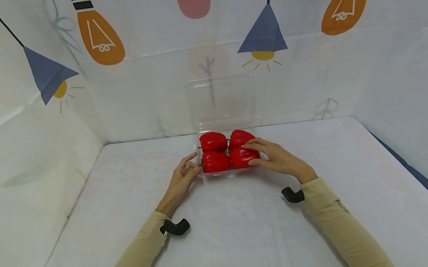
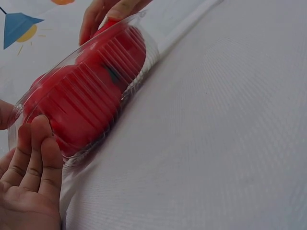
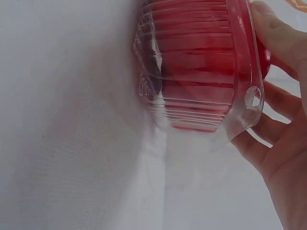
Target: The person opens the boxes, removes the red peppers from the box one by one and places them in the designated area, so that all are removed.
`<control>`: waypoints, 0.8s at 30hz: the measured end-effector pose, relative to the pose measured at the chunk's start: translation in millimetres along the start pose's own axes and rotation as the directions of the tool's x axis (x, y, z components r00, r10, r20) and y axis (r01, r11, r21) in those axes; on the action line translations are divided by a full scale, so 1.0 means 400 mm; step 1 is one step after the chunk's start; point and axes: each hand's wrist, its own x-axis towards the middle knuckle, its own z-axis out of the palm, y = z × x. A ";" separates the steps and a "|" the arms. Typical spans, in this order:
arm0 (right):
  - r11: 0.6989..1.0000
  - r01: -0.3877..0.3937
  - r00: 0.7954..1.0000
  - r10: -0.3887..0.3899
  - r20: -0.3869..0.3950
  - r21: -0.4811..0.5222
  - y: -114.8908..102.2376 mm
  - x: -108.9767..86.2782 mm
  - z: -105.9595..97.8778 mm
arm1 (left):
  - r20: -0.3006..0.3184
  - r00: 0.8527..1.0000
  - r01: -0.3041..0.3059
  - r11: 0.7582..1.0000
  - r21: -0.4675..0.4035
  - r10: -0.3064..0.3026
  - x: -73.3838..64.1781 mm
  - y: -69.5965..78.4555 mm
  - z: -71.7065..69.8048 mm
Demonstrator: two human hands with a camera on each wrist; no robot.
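Several red bell peppers (image 1: 215, 161) lie in two rows inside a clear plastic clamshell box (image 1: 226, 172), its lid (image 1: 221, 103) raised at the back. In the head view, my right hand (image 1: 275, 156) holds the front-right bell pepper (image 1: 241, 158) from above, thumb at its front side and fingers across its top. My left hand (image 1: 181, 179) is at the box's left wall, fingers extended beside it. The left wrist view shows those fingers (image 2: 50, 153) nearly straight against the box's ribbed end. In the right wrist view, the box's rim partly covers the right fingertips.
A white-covered table (image 1: 226, 229) bears the box near its back edge. Behind stands a white cloth wall (image 1: 146, 92) printed with lamps and bulbs, with further cloth at both sides. A black wrist camera (image 1: 175, 227) sits on the left sleeve, another (image 1: 292, 194) on the right.
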 end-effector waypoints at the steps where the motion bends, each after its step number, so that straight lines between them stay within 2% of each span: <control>1: 1.000 0.004 1.000 -0.004 -0.005 -0.001 0.000 0.000 0.000 | 0.000 1.000 0.000 1.000 -0.001 0.000 0.000 0.000 0.000; 9: 1.000 0.002 0.999 -0.001 -0.036 0.021 -0.002 0.001 -0.004 | 0.001 1.000 0.000 1.000 -0.003 0.000 0.002 0.000 -0.001; 16: 0.997 -0.056 0.998 0.055 0.005 0.053 -0.007 -0.001 -0.008 | -0.010 1.000 0.006 1.000 -0.002 -0.006 0.002 -0.002 -0.001; 24: 0.997 -0.020 0.999 0.023 -0.029 0.072 -0.008 -0.002 -0.009 | -0.011 1.000 0.009 1.000 0.005 -0.009 0.000 0.002 0.001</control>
